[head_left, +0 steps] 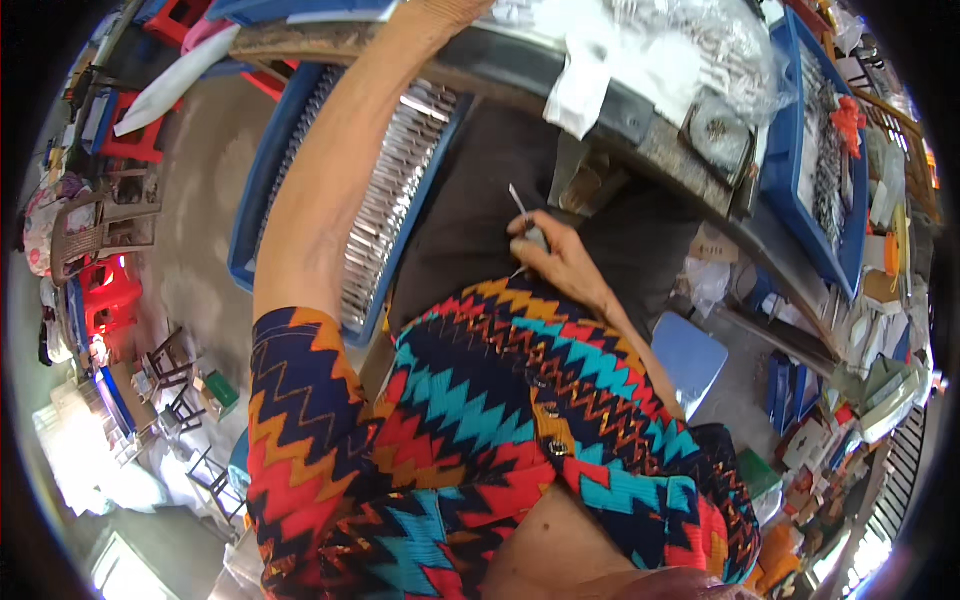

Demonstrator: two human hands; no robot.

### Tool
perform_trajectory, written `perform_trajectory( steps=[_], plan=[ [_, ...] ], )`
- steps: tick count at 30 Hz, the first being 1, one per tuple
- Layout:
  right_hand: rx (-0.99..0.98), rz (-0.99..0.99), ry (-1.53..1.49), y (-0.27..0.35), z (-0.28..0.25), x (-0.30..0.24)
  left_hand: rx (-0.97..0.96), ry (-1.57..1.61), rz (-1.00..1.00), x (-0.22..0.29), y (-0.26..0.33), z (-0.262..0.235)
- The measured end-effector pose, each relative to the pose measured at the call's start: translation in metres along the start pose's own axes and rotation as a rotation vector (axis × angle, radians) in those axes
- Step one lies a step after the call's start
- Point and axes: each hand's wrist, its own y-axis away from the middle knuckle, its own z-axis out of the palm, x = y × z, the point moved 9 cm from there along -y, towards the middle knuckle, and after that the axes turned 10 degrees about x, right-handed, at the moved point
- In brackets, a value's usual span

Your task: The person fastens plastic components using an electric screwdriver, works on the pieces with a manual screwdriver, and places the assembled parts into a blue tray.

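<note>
My right hand [555, 251] is closed in front of my lap around a slim metal piece [518, 200]. Its narrow, shiny end points up and away from my fingers, and a greyish part shows in the grip; the exact kind is unclear. My left arm stretches forward past a blue tray [240, 245] packed with rows of slender shiny metal pieces [395, 185]. At the top edge, over the workbench [500, 62], only the back part of my left hand [450, 10] shows. Its fingers are cut off by the picture's edge.
Metal pieces in clear plastic [690, 50] and a white sheet [580, 90] lie on the bench. Another blue tray [850, 215] of metal parts stands at the right, with a red bundle [848, 118]. A blue stool [688, 355] is beside me; red stools [108, 290] stand far left.
</note>
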Motion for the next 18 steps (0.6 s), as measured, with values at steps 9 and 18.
perform_trajectory(
  steps=[9,18],
  plan=[
    [0.045,0.015,0.27,0.008,-0.009,-0.008,-0.374,0.475,-0.607,0.082,0.11,-0.085],
    [0.097,-0.09,0.317,0.026,-0.011,-0.027,-0.749,0.968,-1.421,0.116,0.247,-0.084]
  ],
)
